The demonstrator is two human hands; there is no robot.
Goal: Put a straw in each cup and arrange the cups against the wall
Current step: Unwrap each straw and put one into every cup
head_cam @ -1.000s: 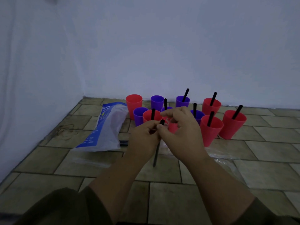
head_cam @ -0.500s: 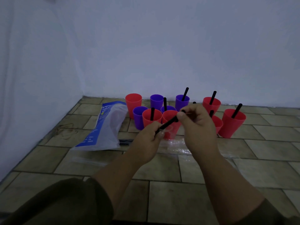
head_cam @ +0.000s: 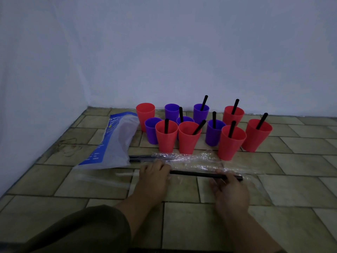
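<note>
Several red and purple cups stand in a cluster near the far wall. Most hold a black straw, including the front red cup (head_cam: 189,136). The back-left red cup (head_cam: 145,112), the purple cup (head_cam: 172,111) beside it and the front-left purple cup (head_cam: 152,130) hold none. Low over the floor, a black straw (head_cam: 193,174) lies level between my hands. My left hand (head_cam: 155,175) grips its left end. My right hand (head_cam: 228,190) pinches its right end. Spare black straws (head_cam: 144,157) lie in crinkled clear wrap (head_cam: 197,159) in front of the cups.
A blue and white plastic bag (head_cam: 113,143) lies on the tiled floor left of the cups. The left wall (head_cam: 27,106) meets the far wall (head_cam: 200,61) in a corner behind it. A clear wrapper (head_cam: 102,178) lies left of my left hand.
The straw held over the front red cup now stands in that cup. Both hands have dropped to the floor and hold another straw level.
</note>
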